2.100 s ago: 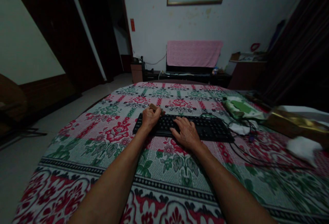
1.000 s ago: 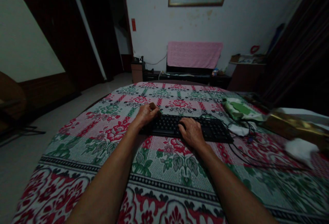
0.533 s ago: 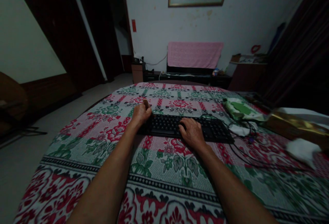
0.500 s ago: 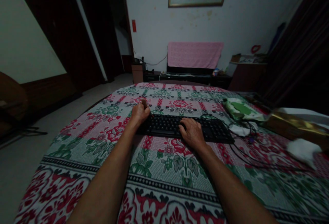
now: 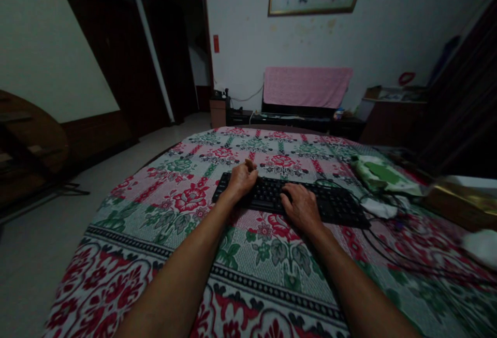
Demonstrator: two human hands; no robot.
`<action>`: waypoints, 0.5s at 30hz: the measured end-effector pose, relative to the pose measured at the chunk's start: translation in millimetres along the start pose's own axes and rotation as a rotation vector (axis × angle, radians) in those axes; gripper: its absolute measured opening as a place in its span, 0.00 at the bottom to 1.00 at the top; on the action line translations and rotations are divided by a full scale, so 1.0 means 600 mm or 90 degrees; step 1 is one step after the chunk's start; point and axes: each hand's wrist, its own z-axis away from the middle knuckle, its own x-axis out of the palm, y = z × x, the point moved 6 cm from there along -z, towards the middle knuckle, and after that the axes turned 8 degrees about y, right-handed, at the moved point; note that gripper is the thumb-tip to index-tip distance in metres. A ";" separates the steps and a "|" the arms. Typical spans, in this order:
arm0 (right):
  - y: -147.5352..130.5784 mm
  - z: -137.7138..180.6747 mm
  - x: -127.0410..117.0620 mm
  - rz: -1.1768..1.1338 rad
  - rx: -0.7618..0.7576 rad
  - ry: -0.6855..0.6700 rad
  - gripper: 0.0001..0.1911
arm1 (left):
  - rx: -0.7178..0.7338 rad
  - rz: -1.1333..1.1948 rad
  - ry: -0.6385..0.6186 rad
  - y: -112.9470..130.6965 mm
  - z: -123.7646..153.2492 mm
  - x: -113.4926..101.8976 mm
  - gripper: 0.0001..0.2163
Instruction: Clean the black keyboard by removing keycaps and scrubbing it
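A black keyboard (image 5: 337,206) lies on a bed covered by a red, green and white floral spread (image 5: 182,198). My left hand (image 5: 240,178) rests on the keyboard's left end with its fingers curled closed. A small brownish tip shows above the thumb, and I cannot make out what it is. My right hand (image 5: 302,208) lies palm down on the middle keys with its fingers stretched out, holding nothing.
Black cables (image 5: 384,234) trail from the keyboard's right end across the spread. A green and white bundle (image 5: 378,173), a gold object (image 5: 458,198) and something white (image 5: 481,242) lie at the right. A low cabinet draped in pink cloth (image 5: 306,85) stands by the far wall.
My left hand has come back from beyond the keyboard's left end onto its left keys. The right hand stays on the keys. The view has shifted slightly.
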 end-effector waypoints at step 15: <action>-0.034 0.013 -0.018 0.040 -0.077 0.041 0.11 | -0.062 -0.175 0.094 -0.048 0.002 -0.101 0.15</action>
